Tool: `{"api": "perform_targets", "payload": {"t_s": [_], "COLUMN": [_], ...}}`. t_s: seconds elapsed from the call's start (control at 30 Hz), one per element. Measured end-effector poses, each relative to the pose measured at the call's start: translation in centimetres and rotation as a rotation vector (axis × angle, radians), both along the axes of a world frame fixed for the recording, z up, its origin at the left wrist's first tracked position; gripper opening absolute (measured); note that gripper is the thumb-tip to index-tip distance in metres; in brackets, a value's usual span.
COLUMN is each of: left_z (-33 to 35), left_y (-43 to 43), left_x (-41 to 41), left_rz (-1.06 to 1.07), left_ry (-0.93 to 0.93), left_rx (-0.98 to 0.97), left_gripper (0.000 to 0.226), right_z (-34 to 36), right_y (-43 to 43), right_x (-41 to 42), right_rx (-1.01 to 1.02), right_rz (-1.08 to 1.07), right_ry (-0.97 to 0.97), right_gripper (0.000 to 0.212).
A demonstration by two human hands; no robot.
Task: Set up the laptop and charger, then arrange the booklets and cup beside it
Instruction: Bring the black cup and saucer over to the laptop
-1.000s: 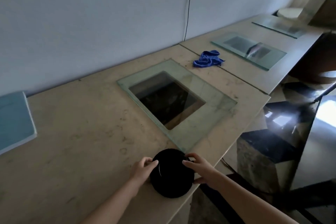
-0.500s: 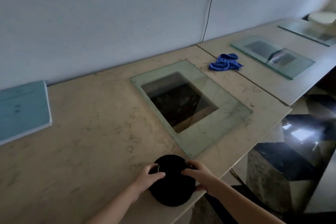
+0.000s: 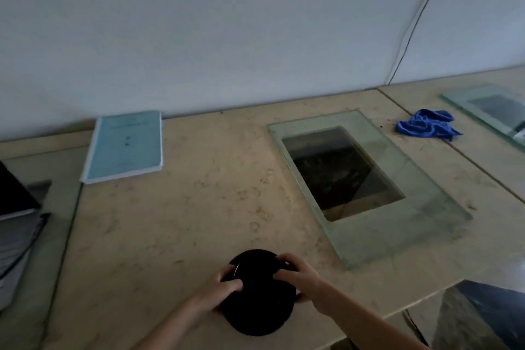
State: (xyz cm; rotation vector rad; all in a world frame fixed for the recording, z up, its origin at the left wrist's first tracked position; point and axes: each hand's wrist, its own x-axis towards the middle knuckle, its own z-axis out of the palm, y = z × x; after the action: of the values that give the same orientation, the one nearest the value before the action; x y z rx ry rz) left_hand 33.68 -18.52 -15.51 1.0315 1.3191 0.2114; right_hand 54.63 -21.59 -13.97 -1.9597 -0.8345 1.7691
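Observation:
A round black cup (image 3: 257, 297) stands near the front edge of the beige stone counter (image 3: 181, 224). My left hand (image 3: 220, 291) grips its left side and my right hand (image 3: 298, 278) grips its right side, fingers curled over the top. A light blue booklet (image 3: 125, 146) lies flat by the wall at the back left. At the far left edge, a dark laptop (image 3: 14, 196) shows only in part, resting on something grey.
A glass pane (image 3: 420, 207) covers a rectangular opening in the counter to the right of the cup. A crumpled blue cloth (image 3: 426, 125) lies beyond it, with a second glass pane (image 3: 488, 111) further right. A thin black cable (image 3: 412, 28) runs down the wall.
The view has swung left, bringing the blue booklet fully into sight and the laptop into the left edge. Both hands stay on the black cup, fingers closed further over it.

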Motion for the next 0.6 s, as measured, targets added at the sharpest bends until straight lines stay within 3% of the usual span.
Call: {"api": "perform_targets", "payload": {"t_s": [0.07, 0.13, 0.3, 0.43, 0.6], "left_z": [0.2, 0.3, 1.3, 2.1, 1.3], "left_y": [-0.5, -1.2, -3.3, -6.4, -10.9], "left_x": [-2.3, -4.8, -12.5, -20.1, -30.5], "left_rz": [0.072, 0.164, 0.379, 0.607, 0.855], "left_ry": [-0.037, -0.056, -0.13, -0.172, -0.219], "left_rx": [0.022, 0.022, -0.022, 0.004, 0.012], "left_gripper": [0.043, 0.02, 0.012, 0.043, 0.05], "right_z": [0.3, 0.7, 1.0, 1.2, 1.4], "right_y": [1.0, 1.6, 1.9, 1.3, -0.8], "right_x": [-2.4, -5.1, -13.4, -21.8, -33.1], "right_rx": [-0.001, -0.014, -0.031, -0.011, -0.005], "right_rz": [0.044, 0.091, 0.221, 0.356, 0.464], "right_ry": [0.012, 0.022, 0.052, 0.064, 0.07], "right_gripper": [0.018, 0.019, 0.018, 0.021, 0.023]}}
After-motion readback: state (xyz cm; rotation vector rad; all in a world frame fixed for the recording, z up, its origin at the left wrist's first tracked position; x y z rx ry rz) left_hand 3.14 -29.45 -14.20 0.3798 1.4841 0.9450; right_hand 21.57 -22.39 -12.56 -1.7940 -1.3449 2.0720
